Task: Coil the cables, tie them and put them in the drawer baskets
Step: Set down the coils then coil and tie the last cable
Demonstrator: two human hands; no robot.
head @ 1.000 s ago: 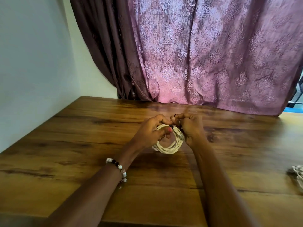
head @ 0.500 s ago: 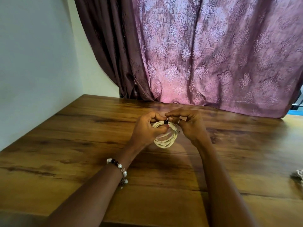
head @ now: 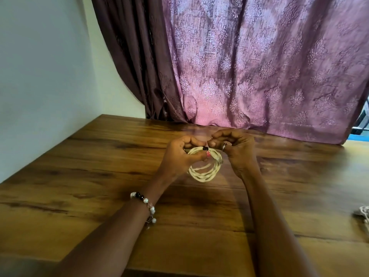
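Note:
A cream-coloured cable [head: 205, 172] is wound into a small coil of several loops and hangs just above the wooden table [head: 99, 176]. My left hand [head: 179, 156] grips the top of the coil between thumb and curled fingers. A small black tie [head: 205, 148] sits on the coil's top edge, right at my left thumb. My right hand [head: 237, 150], with a ring on one finger, pinches at that tie from the right, its fingers curled. The drawer baskets are out of view.
Another pale cable bundle [head: 362, 214] lies at the table's right edge, partly cut off. A purple patterned curtain [head: 259, 66] hangs along the table's far side. A white wall [head: 40, 76] borders the table on the left.
Both hands have lifted the coil slightly and turned it more upright. The black tie now shows on top of the coil between the fingertips.

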